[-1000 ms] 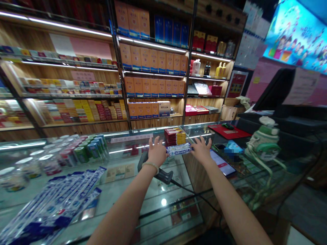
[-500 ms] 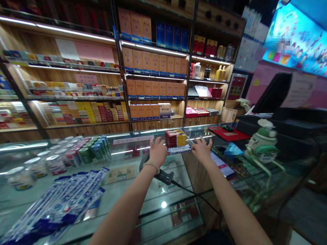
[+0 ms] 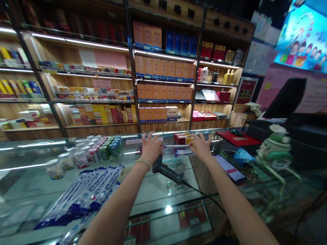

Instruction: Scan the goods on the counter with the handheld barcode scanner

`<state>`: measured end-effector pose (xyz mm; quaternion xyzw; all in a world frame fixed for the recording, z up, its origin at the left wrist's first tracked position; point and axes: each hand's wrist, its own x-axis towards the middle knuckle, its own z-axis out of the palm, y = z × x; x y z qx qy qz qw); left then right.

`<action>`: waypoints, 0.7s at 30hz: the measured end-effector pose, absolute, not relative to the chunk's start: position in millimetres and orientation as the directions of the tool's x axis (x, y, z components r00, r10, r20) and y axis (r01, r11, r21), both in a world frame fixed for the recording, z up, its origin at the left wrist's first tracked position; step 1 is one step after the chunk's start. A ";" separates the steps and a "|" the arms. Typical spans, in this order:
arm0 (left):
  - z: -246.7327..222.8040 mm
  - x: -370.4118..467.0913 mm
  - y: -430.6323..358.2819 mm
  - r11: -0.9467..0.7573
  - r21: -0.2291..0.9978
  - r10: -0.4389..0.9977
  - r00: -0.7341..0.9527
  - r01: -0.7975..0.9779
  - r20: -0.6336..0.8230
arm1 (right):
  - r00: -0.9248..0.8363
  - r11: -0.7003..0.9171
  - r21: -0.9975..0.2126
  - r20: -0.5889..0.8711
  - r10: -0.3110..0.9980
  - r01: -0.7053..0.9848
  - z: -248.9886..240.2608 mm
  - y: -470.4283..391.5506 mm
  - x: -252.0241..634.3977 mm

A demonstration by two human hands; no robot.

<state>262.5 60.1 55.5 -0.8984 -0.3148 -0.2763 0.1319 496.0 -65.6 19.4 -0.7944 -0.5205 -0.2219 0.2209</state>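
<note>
My left hand (image 3: 151,149) and my right hand (image 3: 201,147) are above the glass counter, other fingers raised. A long thin packet (image 3: 176,146), seen almost edge-on, stretches between them, with thumb and forefinger pinching each end. Just beyond it is a stack of red and yellow packs (image 3: 182,138). Another blue-and-white long packet (image 3: 184,152) lies flat on the glass, nearer to me. Under my left hand rests a dark handheld scanner (image 3: 167,172), its cable trailing right. To the left, several blue-and-white long packets (image 3: 89,190) are fanned out.
Jars (image 3: 55,169) and small green containers (image 3: 104,152) line the counter's left. On the right are a phone (image 3: 230,167), a green bottle with a strap (image 3: 276,149), a red mat (image 3: 238,138) and a monitor (image 3: 284,97). Stocked shelves (image 3: 163,81) stand behind.
The view has swung left. My hands have lifted from the blue-and-white packet by the stack, which now lies free on the glass, and a thin packet spans between them.
</note>
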 end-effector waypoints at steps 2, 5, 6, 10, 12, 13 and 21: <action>58.5 246.6 65.7 -0.745 -0.062 0.513 0.630 0.664 0.584 | 0.338 -0.329 -0.125 0.581 0.740 0.936 22.5 -56.5 484.4; 60.5 223.8 73.1 -0.705 -0.056 0.549 0.594 0.707 0.588 | 0.294 -0.277 -0.121 0.590 0.752 0.953 24.6 -43.2 466.6; 60.4 216.8 75.2 -0.692 -0.053 0.560 0.582 0.720 0.589 | 0.283 -0.264 -0.121 0.592 0.755 0.957 24.7 -39.1 461.0; 57.7 194.5 81.7 -0.652 -0.046 0.595 0.548 0.757 0.588 | 0.261 -0.228 -0.130 0.585 0.768 0.965 23.4 -24.3 442.5; 56.4 186.9 84.4 -0.631 -0.044 0.608 0.529 0.774 0.592 | 0.254 -0.208 -0.146 0.582 0.772 0.967 23.6 -17.8 435.8; 56.1 183.9 85.8 -0.620 -0.039 0.615 0.517 0.783 0.595 | 0.252 -0.197 -0.158 0.582 0.773 0.968 24.3 -14.7 433.1; 54.9 171.1 100.1 -0.610 0.041 0.649 0.469 0.792 0.598 | 0.328 -0.172 -0.309 0.577 0.748 0.936 35.6 5.4 424.5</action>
